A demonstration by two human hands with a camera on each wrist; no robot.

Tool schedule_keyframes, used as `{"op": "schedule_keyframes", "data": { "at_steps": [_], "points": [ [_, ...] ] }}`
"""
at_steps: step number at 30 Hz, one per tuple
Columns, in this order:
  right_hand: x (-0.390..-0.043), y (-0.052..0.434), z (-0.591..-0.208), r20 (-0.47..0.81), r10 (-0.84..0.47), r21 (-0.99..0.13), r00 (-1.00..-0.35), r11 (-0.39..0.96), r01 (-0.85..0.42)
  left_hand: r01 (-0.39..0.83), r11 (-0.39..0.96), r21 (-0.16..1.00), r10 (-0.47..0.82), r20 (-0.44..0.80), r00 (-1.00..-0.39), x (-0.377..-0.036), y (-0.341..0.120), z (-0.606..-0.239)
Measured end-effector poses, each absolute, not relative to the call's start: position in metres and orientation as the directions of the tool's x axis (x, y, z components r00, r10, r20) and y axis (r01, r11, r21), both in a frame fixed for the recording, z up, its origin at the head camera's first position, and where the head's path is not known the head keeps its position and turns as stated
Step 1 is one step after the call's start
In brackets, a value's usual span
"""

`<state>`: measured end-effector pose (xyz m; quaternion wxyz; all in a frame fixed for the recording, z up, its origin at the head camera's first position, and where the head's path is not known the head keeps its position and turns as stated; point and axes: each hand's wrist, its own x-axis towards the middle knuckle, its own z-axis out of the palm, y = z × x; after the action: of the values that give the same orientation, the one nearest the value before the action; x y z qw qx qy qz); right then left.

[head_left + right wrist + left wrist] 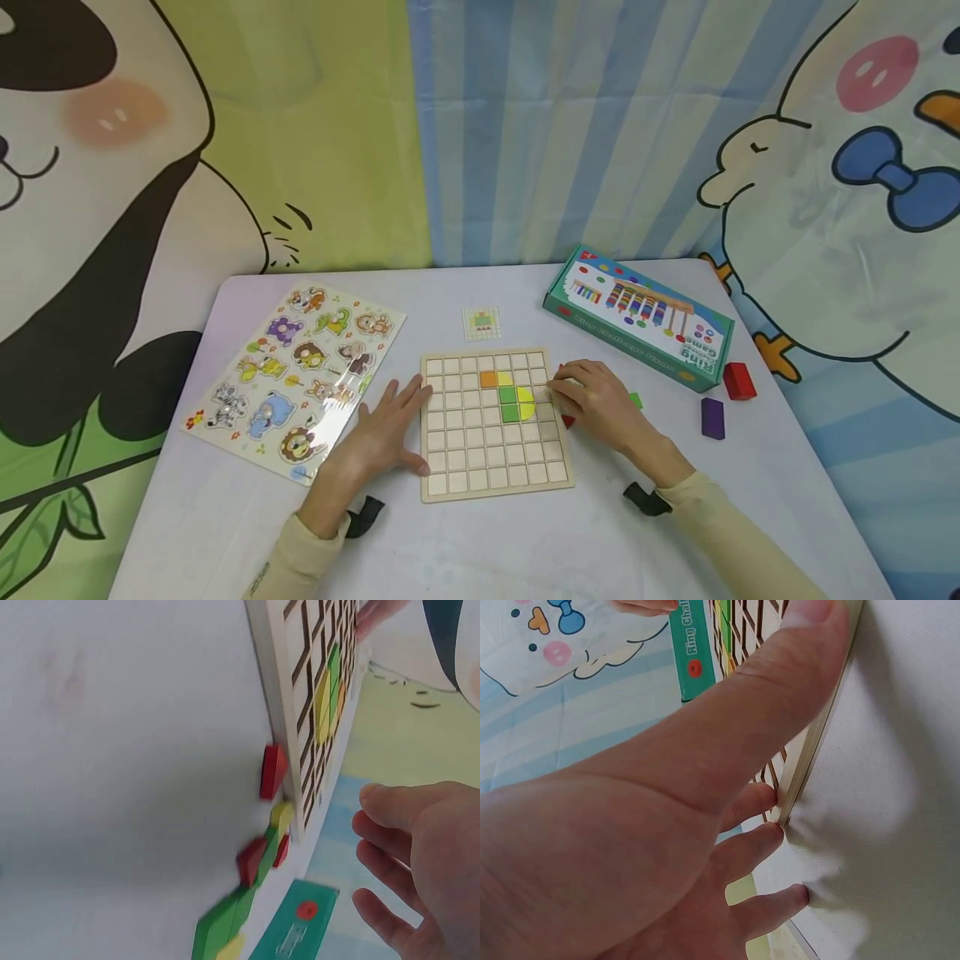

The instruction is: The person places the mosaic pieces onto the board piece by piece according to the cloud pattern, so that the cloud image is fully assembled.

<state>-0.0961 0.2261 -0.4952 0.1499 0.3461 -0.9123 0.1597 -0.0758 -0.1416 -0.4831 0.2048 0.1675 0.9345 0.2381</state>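
A wooden grid board (495, 471) lies in the middle of the white table. Orange (488, 379), green (509, 403) and yellow (527, 404) pieces sit in its upper cells. My left hand (386, 425) lies flat, its straight fingers (769, 832) and thumb pressed against the board's left edge (810, 750). My right hand (596, 400) hovers at the board's right edge (271, 690), fingers (382, 836) loosely bent and holding nothing. Under and beside it lie loose pieces: red (272, 771), yellow (281, 816), green (225, 922).
An animal peg puzzle (296, 379) lies to the left of the board. A small pattern card (482, 323) sits behind the board. At the back right is a teal game box (637, 317), with a red block (738, 381) and a purple block (712, 417) near the table's right edge.
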Motion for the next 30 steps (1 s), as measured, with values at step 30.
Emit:
{"op": "schedule_keyframes", "data": {
  "at_steps": [30],
  "points": [
    [-0.063, 0.345, -0.517, 0.194, -0.416, -0.251, -0.888, 0.854, -0.455, 0.215, 0.831, 0.513, 0.411, -0.307, -0.858, -0.076, -0.142, -0.484]
  ]
}}
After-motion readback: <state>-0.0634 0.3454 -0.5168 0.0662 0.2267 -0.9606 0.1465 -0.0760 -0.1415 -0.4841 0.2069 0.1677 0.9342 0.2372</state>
